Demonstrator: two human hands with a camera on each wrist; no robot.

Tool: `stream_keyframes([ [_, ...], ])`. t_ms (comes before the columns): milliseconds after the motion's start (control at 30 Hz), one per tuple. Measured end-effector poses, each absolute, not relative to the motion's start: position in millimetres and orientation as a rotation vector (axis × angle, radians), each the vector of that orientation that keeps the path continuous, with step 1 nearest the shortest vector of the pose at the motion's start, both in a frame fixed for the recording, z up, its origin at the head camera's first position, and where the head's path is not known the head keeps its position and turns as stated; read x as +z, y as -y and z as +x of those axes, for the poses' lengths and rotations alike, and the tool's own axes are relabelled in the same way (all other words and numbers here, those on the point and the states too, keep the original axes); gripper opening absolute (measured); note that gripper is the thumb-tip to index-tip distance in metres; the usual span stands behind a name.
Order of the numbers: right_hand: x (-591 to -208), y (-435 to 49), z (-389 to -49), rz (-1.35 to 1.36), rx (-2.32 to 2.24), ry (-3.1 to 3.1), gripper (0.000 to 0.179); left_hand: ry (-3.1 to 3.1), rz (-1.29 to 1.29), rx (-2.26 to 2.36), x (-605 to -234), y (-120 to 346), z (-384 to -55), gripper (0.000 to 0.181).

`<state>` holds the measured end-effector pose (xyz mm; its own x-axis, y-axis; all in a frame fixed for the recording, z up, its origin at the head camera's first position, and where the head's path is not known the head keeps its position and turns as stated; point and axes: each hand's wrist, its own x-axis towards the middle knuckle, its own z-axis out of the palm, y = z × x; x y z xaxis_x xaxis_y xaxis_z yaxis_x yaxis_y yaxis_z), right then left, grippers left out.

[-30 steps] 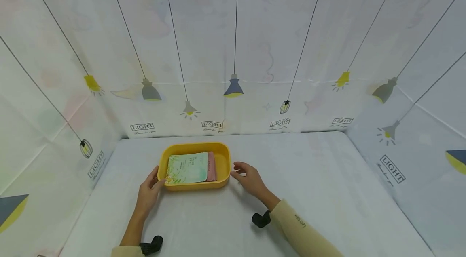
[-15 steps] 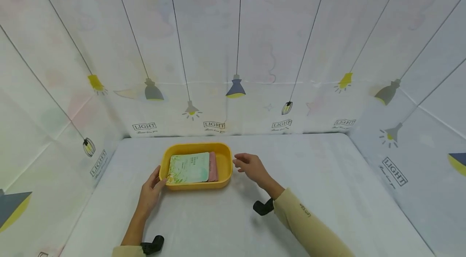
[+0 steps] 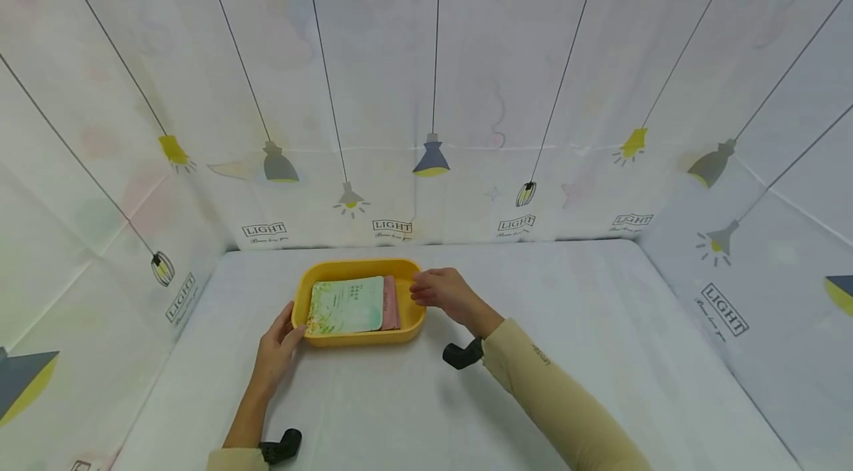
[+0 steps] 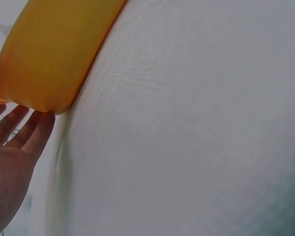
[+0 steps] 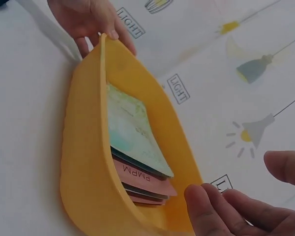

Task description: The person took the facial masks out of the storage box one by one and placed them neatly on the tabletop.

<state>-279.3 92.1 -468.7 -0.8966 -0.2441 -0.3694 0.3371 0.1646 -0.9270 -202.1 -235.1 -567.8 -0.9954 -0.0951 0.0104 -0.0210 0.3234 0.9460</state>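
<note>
A yellow plastic basket (image 3: 363, 338) with rounded corners stands on the white table. Inside lies a stack of flat packets, the top one pale green (image 3: 346, 304) with a floral print. Below it a pink packet (image 5: 137, 172) lettered PMPM sticks out, with several more layers beneath. My left hand (image 3: 275, 352) holds the basket's left end, thumb on the rim and fingers against the outer wall. Over the right end hovers my right hand (image 3: 453, 297), its fingers extended and thumb apart in the right wrist view, holding nothing.
White cloth (image 3: 533, 293) covers the table around the basket. A backdrop (image 3: 493, 86) printed with hanging lamps rises behind the table and along both sides. Black wrist mounts (image 3: 463, 354) sit at the cuffs of both beige sleeves (image 3: 553, 397).
My right hand lifts off from beside the basket's right end, then moves left over its rim. The left hand keeps its hold, and the basket stays in place.
</note>
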Motion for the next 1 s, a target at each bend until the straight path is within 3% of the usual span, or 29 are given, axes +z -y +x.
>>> stream_keyframes([
  [533, -480, -42, -299, 0.299, -1.762, -1.944, 0.042, 2.498, 0.098, -1.826, -565, 236, -201, 0.061],
  [700, -483, -32, -299, 0.321, -1.723, -1.961, 0.033, 2.49, 0.078, -1.842, -565, 237, -202, 0.062],
  [1000, -492, -18, -295, 0.353, -1.555, -2.129, 0.037, 2.488, 0.08, -1.875, -565, 238, -202, 0.064],
])
